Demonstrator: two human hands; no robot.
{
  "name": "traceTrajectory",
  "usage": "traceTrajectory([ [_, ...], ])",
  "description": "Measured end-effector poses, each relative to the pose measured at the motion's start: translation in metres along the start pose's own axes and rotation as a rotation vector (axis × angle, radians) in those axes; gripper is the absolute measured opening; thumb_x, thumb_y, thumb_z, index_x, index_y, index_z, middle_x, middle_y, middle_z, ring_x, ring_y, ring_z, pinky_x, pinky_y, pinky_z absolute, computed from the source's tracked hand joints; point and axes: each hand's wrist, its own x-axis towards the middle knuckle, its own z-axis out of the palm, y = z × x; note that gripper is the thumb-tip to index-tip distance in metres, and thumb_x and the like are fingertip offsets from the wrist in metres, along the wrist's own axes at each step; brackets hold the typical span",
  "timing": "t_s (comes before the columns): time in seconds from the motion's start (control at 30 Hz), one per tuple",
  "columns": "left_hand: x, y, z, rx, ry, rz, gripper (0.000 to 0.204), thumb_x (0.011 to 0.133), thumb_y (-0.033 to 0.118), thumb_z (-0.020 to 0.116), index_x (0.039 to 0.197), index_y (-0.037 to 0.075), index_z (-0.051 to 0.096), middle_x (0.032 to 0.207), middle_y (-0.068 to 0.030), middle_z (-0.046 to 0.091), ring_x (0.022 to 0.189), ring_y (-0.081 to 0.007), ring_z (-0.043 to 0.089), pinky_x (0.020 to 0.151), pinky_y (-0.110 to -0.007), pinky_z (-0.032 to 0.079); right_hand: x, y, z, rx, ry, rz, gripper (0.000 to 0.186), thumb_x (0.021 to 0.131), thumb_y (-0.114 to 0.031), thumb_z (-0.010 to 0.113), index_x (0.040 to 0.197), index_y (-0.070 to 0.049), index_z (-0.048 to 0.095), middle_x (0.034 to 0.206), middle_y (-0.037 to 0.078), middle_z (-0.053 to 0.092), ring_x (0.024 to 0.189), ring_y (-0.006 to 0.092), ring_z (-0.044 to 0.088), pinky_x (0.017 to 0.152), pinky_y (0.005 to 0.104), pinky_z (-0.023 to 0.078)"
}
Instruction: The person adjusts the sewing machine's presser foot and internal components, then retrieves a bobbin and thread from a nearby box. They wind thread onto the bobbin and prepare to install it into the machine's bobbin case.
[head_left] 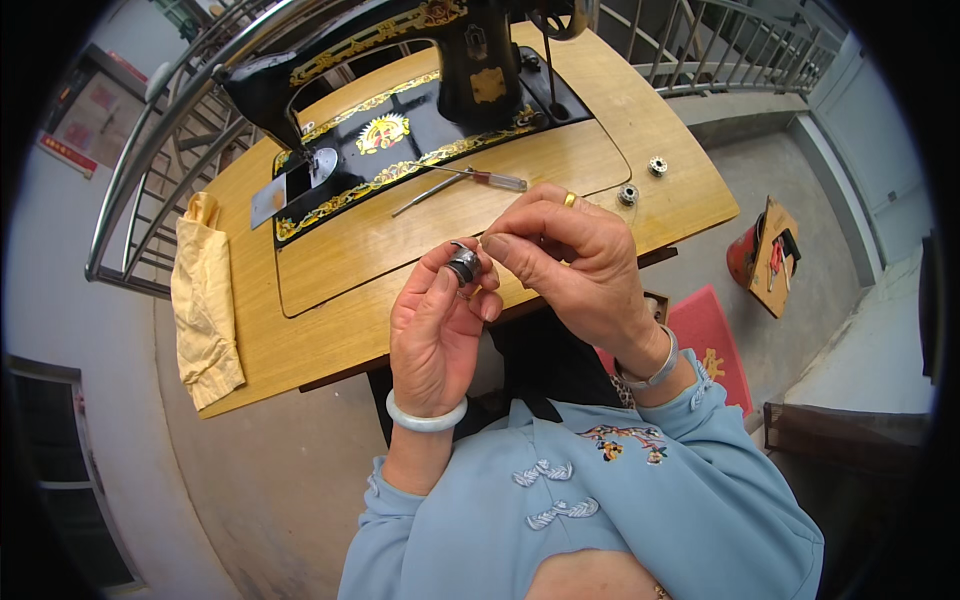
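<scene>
My left hand holds a small silver metal bobbin case between thumb and fingers, above the front of the wooden sewing table. Just to its right, my right hand pinches at something too small to make out, perhaps thread. Behind them stands a black sewing machine with gold decoration. A screwdriver and a thin metal tool lie on the tabletop near its bed. Two metal bobbins rest at the right of the top.
A folded yellow cloth lies on the table's left edge. Metal railings curve behind the table. On the right floor, a board with tools rests on a red bucket. A pink mat shows below the table's right side.
</scene>
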Motion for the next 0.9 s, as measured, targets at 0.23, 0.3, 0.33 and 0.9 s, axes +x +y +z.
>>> traceTrajectory([
  [0.23,0.0,0.003,0.003,-0.021,-0.031,-0.03,0.036,0.105,0.022,0.056,0.129,-0.004,0.053,0.108,-0.011,0.063,0.091,-0.0159,0.057,0.069,-0.028,0.048,-0.007,0.005,0.001,0.052,0.0,0.062,0.004,0.09,-0.002,0.071,0.092,0.002,0.071,0.089,0.005,0.067,0.068,0.0041,0.061,0.051,0.0185,0.043],
  [0.3,0.0,0.003,0.001,-0.003,-0.029,-0.026,0.035,0.104,0.021,0.057,0.128,-0.004,0.053,0.108,-0.0115,0.063,0.091,-0.0159,0.058,0.069,-0.028,0.047,-0.007,0.007,0.0,0.007,-0.006,0.007,0.004,0.089,-0.002,0.072,0.092,0.002,0.071,0.092,0.005,0.067,0.066,0.0037,0.059,0.05,0.0187,0.042],
  [0.33,0.0,0.003,0.001,0.007,-0.029,-0.025,0.034,0.104,0.021,0.058,0.127,-0.004,0.053,0.109,-0.0117,0.063,0.091,-0.0158,0.058,0.069,-0.028,0.047,-0.007,0.008,-0.001,-0.017,-0.009,-0.02,0.004,0.089,-0.002,0.072,0.091,0.001,0.071,0.093,0.005,0.068,0.065,0.0035,0.058,0.05,0.0188,0.041],
  [0.9,0.003,0.006,-0.002,0.015,-0.037,-0.11,0.035,0.106,0.022,0.054,0.13,-0.003,0.052,0.107,-0.0108,0.066,0.084,-0.0125,0.059,0.061,-0.023,0.045,-0.001,0.006,-0.013,-0.023,-0.247,-0.089,0.011,0.083,-0.001,0.075,0.092,0.001,0.07,0.114,0.015,0.07,0.084,0.0198,0.072,0.07,0.0279,0.056],
])
